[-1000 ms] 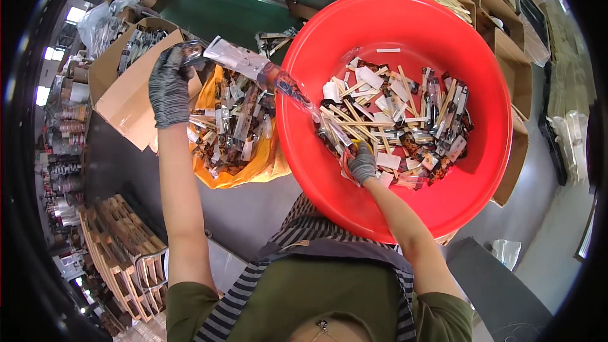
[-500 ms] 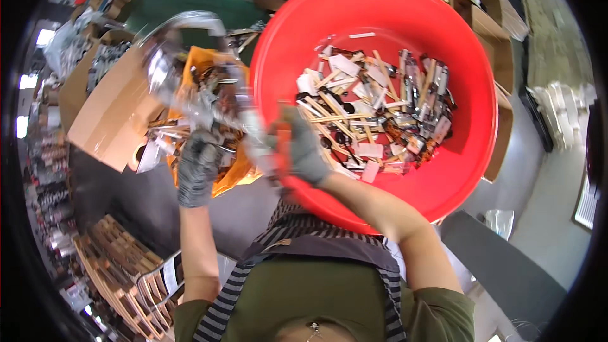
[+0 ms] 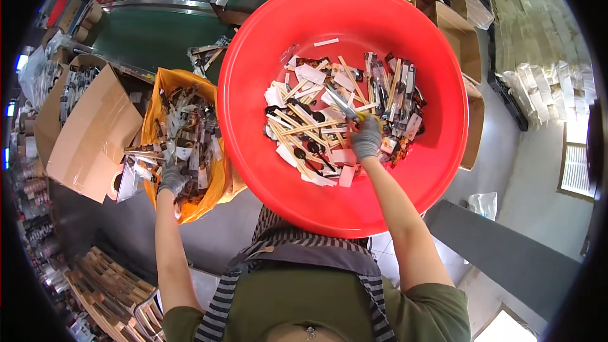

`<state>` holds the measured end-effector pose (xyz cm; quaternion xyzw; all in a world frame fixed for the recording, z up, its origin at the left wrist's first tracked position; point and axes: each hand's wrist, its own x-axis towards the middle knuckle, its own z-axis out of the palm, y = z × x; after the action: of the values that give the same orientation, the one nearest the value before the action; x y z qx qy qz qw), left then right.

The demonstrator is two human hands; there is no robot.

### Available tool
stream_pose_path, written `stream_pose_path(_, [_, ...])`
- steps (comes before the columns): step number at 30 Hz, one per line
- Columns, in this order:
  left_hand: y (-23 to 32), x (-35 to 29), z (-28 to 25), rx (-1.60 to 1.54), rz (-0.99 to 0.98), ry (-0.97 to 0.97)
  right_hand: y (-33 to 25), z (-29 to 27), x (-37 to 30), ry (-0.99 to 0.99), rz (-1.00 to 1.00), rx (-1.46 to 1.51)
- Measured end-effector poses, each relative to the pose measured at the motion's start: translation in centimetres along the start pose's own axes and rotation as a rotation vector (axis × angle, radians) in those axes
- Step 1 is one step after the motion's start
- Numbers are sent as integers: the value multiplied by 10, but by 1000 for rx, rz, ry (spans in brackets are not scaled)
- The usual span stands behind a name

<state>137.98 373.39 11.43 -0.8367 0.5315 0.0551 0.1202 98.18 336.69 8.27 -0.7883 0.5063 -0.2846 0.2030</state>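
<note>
My right hand point(image 3: 366, 138), in a grey glove, is closed over the pile in a big red tub point(image 3: 278, 199). From it points a metal blade with a yellow handle point(image 3: 347, 109); whether this is scissors or a knife I cannot tell. Beneath lie wooden chopsticks point(image 3: 310, 128), black spoons point(image 3: 313, 147), white paper pieces and dark wrapped packets point(image 3: 396, 88). My gloved left hand point(image 3: 172, 180) reaches into the lower left of an orange bag point(image 3: 228, 180) full of plastic-wrapped packets point(image 3: 190, 123). Its fingers curl in among them, and what they grip is partly hidden.
An open cardboard box point(image 3: 95, 136) stands left of the orange bag, with wrapped packets behind its flap. Beyond is a green conveyor belt point(image 3: 152, 31) with a metal edge. More cardboard boxes point(image 3: 459, 31) line the tub's far right. Wooden slats point(image 3: 111, 285) are stacked at lower left.
My right hand has moved right, from the tub's near-left rim to over the pile. The blurred clear plastic is no longer raised above the orange bag. My left hand is lower; the view has shifted.
</note>
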Motion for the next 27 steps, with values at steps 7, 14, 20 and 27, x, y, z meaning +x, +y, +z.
stream_pose_path(7, [-45,-4,-77,-1061,-378,-263,125,-14,-1,-397,1128,1611])
stream_pose_path(14, [148,54,-259,-934,-8,320,-69,-156,42,-579,456,1497])
stream_pose_path(20, [284,111,-272,-745,867,424,-101,-150,31,-763,455,1554])
stream_pose_path(27, [271,165,-229,-340,793,-215,-58,-153,33,-222,657,1235])
